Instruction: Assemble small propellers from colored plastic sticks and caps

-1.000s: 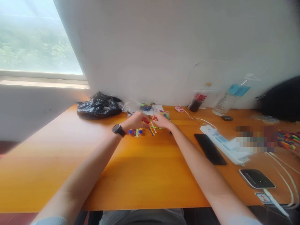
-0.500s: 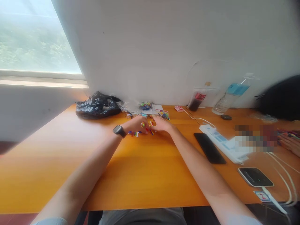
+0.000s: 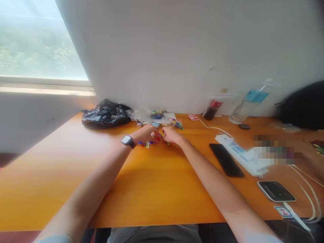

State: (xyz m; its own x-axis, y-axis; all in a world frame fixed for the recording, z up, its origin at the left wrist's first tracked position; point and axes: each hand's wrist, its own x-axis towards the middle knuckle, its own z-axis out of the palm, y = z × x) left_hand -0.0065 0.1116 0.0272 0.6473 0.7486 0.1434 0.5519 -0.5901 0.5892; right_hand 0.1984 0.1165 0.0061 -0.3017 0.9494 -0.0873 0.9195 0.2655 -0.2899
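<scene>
The pieces (image 3: 153, 134), small and brightly coloured, are located right of the bag (image 3: 106, 116) and nearer the person, at the fingertips of both hands. The left hand (image 3: 146, 133) has its fingers curled nearly closed on pieces; the right hand (image 3: 173, 135) is drawn to a pinch on pieces. Which individual parts each grips is too small to tell. A row (image 3: 146, 144) of similar parts, blue at both ends, lies on the surface (image 3: 157, 189), also right of the bag and nearer the person. A pile (image 3: 157, 114) sits right of the bag, about level with it.

Handling: the pieces appear to be plastic and should prove light, stiff and somewhat slippery. Thin sections may snap under side load. Pinch between thumb and forefinger, close to any joint, using light pressure.
</scene>
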